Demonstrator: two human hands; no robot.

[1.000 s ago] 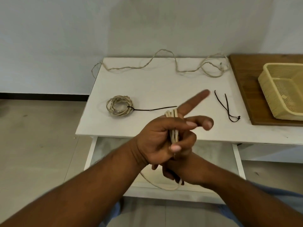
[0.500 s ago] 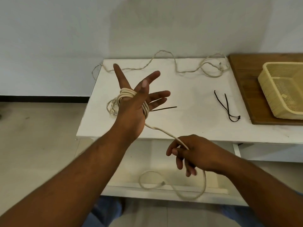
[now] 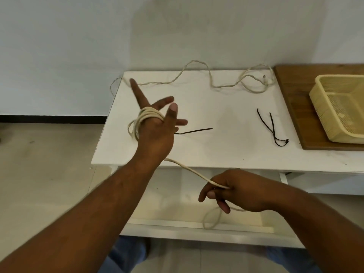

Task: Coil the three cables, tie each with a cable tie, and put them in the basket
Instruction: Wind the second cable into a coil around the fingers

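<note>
My left hand (image 3: 157, 134) is raised over the left part of the white table (image 3: 226, 152), fingers straight and spread. Several turns of a cream cable (image 3: 150, 113) are wound around it. From that hand the cable runs down and to the right, where my right hand (image 3: 242, 192) pinches it below the table's front edge. Its free end hangs in a loop under that hand. Behind my left hand lies a coiled cable, mostly hidden, with its black tie tail (image 3: 195, 131) sticking out. A third cable (image 3: 155, 83) lies loose along the back edge.
Two black cable ties (image 3: 274, 133) lie on the right half of the table. A cream plastic basket (image 3: 323, 115) stands on a wooden board (image 3: 291, 91) at the far right. A white lower shelf sits under the tabletop, near my knees.
My hands were joined in front of me, then came apart. The left rose over the table with the cable around it, while the right drew the cable's free part down and to the right.
</note>
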